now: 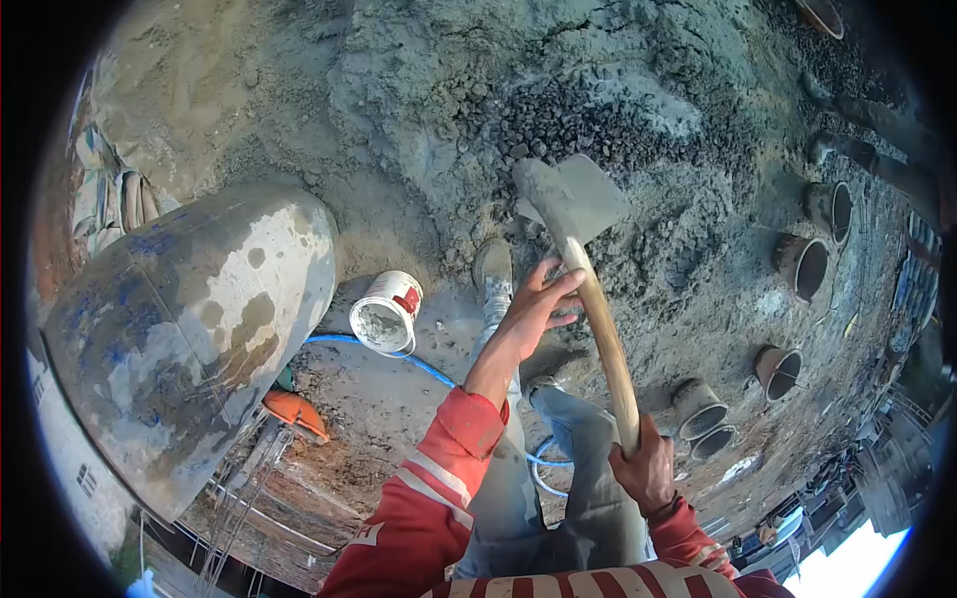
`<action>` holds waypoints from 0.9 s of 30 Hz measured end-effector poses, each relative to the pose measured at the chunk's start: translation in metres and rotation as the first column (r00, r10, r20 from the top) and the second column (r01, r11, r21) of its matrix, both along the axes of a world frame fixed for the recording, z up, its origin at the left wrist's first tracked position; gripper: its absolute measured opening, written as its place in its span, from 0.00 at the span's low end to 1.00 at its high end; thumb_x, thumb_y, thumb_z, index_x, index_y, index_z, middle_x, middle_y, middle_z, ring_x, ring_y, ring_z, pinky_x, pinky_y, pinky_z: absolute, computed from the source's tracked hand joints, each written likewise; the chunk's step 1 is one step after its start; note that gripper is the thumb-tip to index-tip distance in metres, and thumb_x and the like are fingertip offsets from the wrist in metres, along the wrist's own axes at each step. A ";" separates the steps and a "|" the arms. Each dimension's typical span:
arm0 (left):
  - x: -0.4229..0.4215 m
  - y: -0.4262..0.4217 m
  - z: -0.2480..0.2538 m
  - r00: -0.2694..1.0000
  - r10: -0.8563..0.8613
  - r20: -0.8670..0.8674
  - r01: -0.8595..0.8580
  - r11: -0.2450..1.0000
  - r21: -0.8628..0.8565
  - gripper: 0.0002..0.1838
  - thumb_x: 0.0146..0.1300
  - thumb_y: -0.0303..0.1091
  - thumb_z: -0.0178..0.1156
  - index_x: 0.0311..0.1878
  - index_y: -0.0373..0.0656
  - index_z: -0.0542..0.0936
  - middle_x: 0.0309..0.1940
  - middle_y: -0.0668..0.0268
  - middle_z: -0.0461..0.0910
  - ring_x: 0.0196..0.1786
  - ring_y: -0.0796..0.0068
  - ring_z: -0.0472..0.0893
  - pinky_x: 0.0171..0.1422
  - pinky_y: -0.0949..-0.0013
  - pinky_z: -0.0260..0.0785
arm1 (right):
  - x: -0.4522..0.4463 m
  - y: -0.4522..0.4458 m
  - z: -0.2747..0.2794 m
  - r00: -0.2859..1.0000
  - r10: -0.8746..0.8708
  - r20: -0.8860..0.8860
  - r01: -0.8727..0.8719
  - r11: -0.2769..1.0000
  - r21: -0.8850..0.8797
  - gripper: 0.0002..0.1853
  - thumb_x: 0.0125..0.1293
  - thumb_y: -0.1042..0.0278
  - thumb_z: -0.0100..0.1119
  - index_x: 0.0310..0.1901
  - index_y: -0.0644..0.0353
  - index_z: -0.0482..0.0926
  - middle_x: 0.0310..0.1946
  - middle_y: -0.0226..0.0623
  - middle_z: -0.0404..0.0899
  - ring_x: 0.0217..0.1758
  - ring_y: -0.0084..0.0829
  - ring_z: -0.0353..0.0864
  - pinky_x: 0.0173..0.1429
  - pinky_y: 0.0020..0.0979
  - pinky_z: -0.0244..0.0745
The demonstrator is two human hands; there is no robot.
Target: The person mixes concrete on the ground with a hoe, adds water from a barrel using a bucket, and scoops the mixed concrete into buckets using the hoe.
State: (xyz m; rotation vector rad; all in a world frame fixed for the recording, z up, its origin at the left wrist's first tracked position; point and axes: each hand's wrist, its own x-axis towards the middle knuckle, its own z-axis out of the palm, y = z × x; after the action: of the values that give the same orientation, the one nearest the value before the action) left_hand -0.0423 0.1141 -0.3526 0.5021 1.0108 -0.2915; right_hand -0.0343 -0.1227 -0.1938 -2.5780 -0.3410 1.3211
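Observation:
A shovel [604, 339] with a wooden handle and a wide metal blade is held in front of me, its blade over the grey gravel mix [638, 149]. My right hand [646, 466] is wrapped round the lower part of the handle. Close to the blade, my left hand [543, 304] is beside the handle with its fingers spread apart; whether it touches the wood is hard to tell. Below the blade, my shoe [491, 261] rests on the wet ground.
A large grey mixer drum [199, 329] fills the left side. Near it stand a white bucket [387, 311], a blue hose [424, 367] and an orange object [296, 413]. Several dark buckets [800, 267] line the right, where another person's legs [882, 159] show.

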 end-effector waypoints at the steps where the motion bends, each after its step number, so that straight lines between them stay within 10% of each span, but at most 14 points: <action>1: 0.035 0.015 0.017 0.995 0.054 0.080 -0.062 0.993 0.100 0.27 0.66 0.38 0.65 0.64 0.46 0.65 0.48 0.59 0.78 0.40 0.66 0.84 0.43 0.62 0.78 | 0.015 0.024 -0.007 1.000 0.008 -0.006 -0.007 0.993 0.117 0.17 0.55 0.68 0.63 0.44 0.63 0.70 0.21 0.56 0.78 0.26 0.60 0.80 0.32 0.52 0.76; 3: 0.087 0.047 0.021 0.969 0.244 0.037 -0.234 0.860 0.453 0.19 0.66 0.30 0.64 0.54 0.45 0.67 0.35 0.64 0.76 0.27 0.73 0.79 0.30 0.70 0.74 | 0.036 0.054 -0.042 0.998 0.067 -0.019 -0.063 0.987 0.147 0.18 0.58 0.62 0.63 0.45 0.62 0.71 0.21 0.55 0.78 0.26 0.61 0.80 0.33 0.53 0.76; 9: 0.157 0.121 -0.051 0.896 0.437 0.073 -0.364 0.632 0.684 0.07 0.67 0.24 0.57 0.42 0.40 0.68 0.25 0.69 0.70 0.21 0.79 0.70 0.23 0.70 0.68 | 0.097 0.100 -0.180 0.983 0.075 0.166 -0.126 0.937 0.325 0.16 0.58 0.62 0.63 0.44 0.58 0.74 0.25 0.52 0.82 0.32 0.57 0.82 0.36 0.53 0.77; 16: 0.153 -0.005 -0.198 0.946 0.319 -0.061 -0.212 0.748 0.628 0.02 0.66 0.21 0.55 0.40 0.32 0.75 0.24 0.65 0.72 0.21 0.72 0.72 0.23 0.67 0.70 | 0.136 -0.018 -0.203 0.981 0.182 0.071 -0.192 0.962 0.192 0.16 0.57 0.62 0.64 0.45 0.59 0.75 0.29 0.50 0.84 0.33 0.53 0.85 0.39 0.52 0.80; 27: 0.176 -0.209 -0.138 0.848 0.429 -0.313 -0.207 0.810 0.549 0.15 0.65 0.22 0.58 0.52 0.43 0.66 0.26 0.66 0.71 0.18 0.76 0.71 0.18 0.70 0.65 | 0.143 -0.210 -0.174 0.996 0.085 0.018 -0.087 0.993 0.084 0.15 0.55 0.61 0.66 0.42 0.55 0.76 0.24 0.51 0.82 0.30 0.56 0.83 0.36 0.53 0.78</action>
State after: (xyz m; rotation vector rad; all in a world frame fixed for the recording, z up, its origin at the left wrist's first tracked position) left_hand 0.1340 -0.0944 -0.4910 0.7358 1.5978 0.1986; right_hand 0.1084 -0.3323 -0.3676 -2.5301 -0.5046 1.2875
